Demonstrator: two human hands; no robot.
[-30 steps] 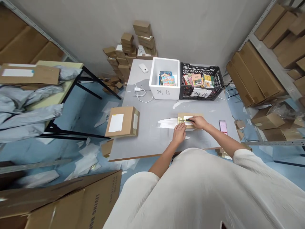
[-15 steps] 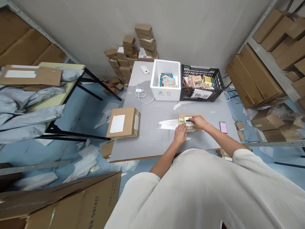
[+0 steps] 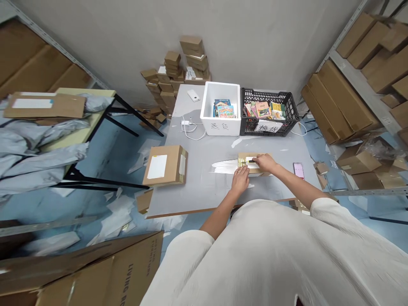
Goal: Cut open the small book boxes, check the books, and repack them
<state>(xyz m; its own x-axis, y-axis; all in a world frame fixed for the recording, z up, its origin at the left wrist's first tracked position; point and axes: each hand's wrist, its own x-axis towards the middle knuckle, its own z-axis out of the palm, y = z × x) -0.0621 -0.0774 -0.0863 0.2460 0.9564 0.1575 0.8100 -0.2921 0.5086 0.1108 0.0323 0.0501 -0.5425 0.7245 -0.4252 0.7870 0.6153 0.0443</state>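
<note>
A small dark tool [image 3: 252,161] is gripped in the right hand [image 3: 265,162] over a small cardboard box [image 3: 251,155], which is set on the worktop [image 3: 204,191] in front of a black crate [image 3: 248,127]. The box is touched by the left hand [image 3: 240,178], whose grip cannot be told.

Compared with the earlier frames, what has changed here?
Little: the scene sits slightly lower in view, apparently from head movement. Nothing was visibly taken hold of or let go. The right hand still holds a thin dark tool over the small carton, and the left hand still rests at its near edge. The larger box, white bin and black crate stayed put.
</note>
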